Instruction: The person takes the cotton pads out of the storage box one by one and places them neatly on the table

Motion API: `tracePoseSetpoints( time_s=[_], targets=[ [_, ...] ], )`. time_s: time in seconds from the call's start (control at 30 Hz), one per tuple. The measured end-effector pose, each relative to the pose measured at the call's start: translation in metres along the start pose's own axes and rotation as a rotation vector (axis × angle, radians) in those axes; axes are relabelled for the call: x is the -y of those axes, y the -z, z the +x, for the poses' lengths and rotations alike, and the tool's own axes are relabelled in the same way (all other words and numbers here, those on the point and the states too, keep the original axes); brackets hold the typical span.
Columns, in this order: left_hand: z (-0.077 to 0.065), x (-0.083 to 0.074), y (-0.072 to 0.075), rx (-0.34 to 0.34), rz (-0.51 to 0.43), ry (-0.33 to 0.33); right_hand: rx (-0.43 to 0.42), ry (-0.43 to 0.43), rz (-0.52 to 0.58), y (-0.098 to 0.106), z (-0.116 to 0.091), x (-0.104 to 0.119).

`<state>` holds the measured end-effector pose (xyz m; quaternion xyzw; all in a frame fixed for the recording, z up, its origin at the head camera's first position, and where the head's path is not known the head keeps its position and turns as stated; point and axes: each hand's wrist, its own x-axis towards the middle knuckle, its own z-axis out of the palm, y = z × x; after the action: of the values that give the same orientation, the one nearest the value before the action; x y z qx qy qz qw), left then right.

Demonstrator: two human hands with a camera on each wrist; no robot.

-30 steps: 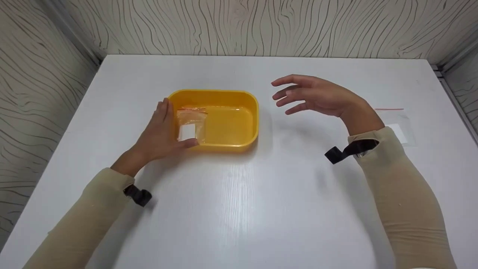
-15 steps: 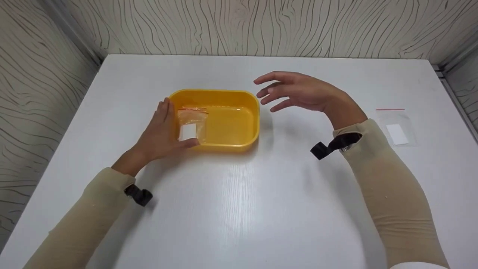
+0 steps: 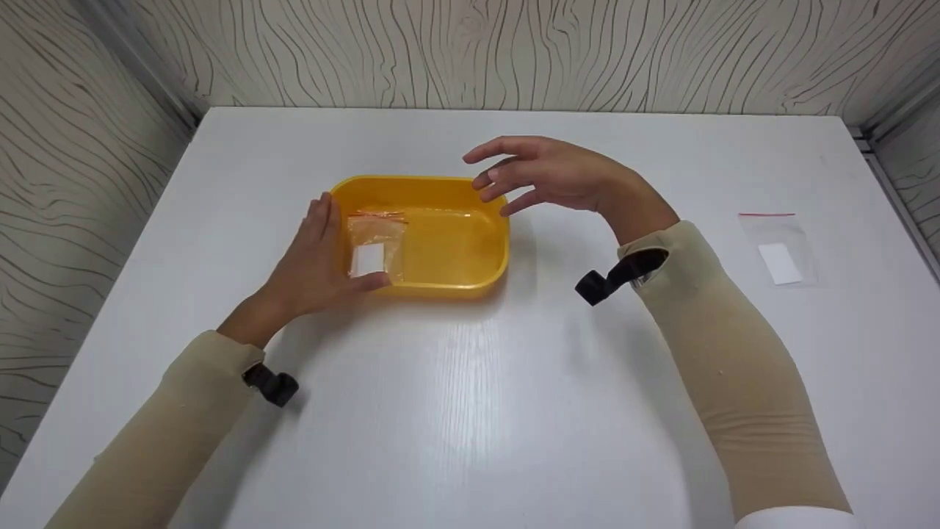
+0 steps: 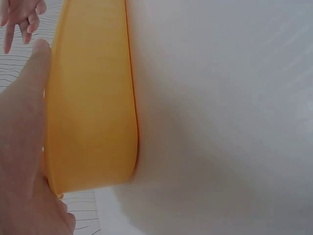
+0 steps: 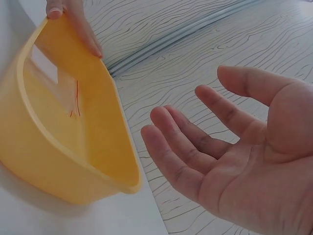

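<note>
A yellow plastic tub (image 3: 449,253) stands on the white table. My left hand (image 3: 308,264) holds its left end, with the thumb over the front rim and the fingers along the left side. Inside the tub, at that end, lie clear zip bags (image 3: 377,246) with red seal strips and a white slip; how many overlap there I cannot tell. My right hand (image 3: 551,175) hovers above the tub's back right corner, fingers spread and palm bare in the right wrist view. The left wrist view has the tub's outer wall (image 4: 93,98) beside my thumb.
Another clear zip bag (image 3: 780,253) with a red strip and a white slip lies flat on the right of the white table (image 3: 455,411). Wood-patterned panels (image 3: 470,51) close off the back and sides. Each wrist carries a black camera mount (image 3: 598,285).
My right hand has moved left, from beside the tub to over its right corner, uncovering the zip bag on the right. The left hand and tub have stayed in place.
</note>
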<state>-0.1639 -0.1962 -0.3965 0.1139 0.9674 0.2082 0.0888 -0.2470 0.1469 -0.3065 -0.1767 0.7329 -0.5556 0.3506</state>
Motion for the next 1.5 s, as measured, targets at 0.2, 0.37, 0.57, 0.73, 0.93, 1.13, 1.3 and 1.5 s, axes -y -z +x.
tracePoseSetpoints(
  time_s=[0.2, 0.37, 0.57, 0.73, 0.93, 1.13, 1.3, 1.5],
  targets=[
    [0.001, 0.000, -0.001, -0.016, -0.010, -0.005, 0.014, -0.029, 0.011, -0.008, 0.013, -0.001],
    [0.002, -0.001, -0.001, -0.029, -0.016, -0.013, 0.021, -0.041, 0.011, -0.013, 0.022, 0.000],
    [0.001, 0.001, -0.001, -0.019, -0.008, 0.001, 0.026, -0.059, 0.005, -0.021, 0.034, 0.003],
    [0.001, 0.000, -0.001, -0.014, -0.005, 0.012, 0.025, -0.084, -0.017, -0.029, 0.045, 0.005],
    [0.000, 0.001, 0.000, -0.002, -0.008, 0.004, 0.031, -0.095, -0.006, -0.037, 0.054, 0.010],
    [-0.001, 0.000, 0.000, -0.001, -0.007, 0.005, 0.012, -0.096, 0.007, -0.042, 0.066, 0.011],
    [-0.001, 0.000, 0.000, 0.000, -0.025, 0.010, 0.008, -0.106, 0.021, -0.046, 0.077, 0.009],
    [0.000, 0.001, 0.000, -0.034, -0.038, -0.032, -0.001, -0.136, 0.028, -0.049, 0.087, 0.008]
  ],
)
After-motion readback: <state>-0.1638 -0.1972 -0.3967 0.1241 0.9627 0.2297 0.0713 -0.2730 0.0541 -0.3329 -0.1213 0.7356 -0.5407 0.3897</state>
